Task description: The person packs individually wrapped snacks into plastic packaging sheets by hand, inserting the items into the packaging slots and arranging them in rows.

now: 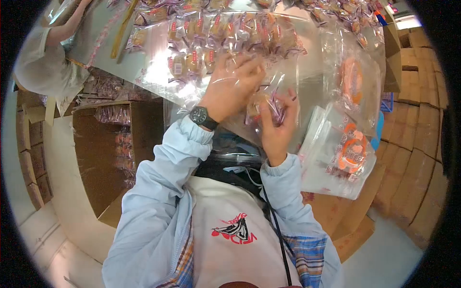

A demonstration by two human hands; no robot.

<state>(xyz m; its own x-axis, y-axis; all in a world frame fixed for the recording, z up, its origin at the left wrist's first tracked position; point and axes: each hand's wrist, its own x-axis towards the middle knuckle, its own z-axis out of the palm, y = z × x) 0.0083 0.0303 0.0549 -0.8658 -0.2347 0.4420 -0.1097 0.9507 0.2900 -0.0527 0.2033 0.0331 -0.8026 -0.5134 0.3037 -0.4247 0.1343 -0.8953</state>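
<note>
A large clear bag (158,53) lies on the table with wrapped cakes (194,29) set in rows inside it. My left hand (235,84), with a black watch on the wrist, reaches over the near row, its fingers spread on or under the clear film; the fingertips are partly blurred by glare. To its right, my right hand (278,120) has its thumb and fingers closed round a wrapped cake (261,106) in purple-edged clear film, low in the bag's opening. Beyond the bag, more wrapped cakes (336,12) are heaped at the table's far edge.
Flat printed bags (348,153) are stacked at the right, below another clear printed bag (353,79). An open carton (103,158) holding packed bags stands at the left. A co-worker's arm (69,26) shows at upper left. Cartons (413,129) line the right side.
</note>
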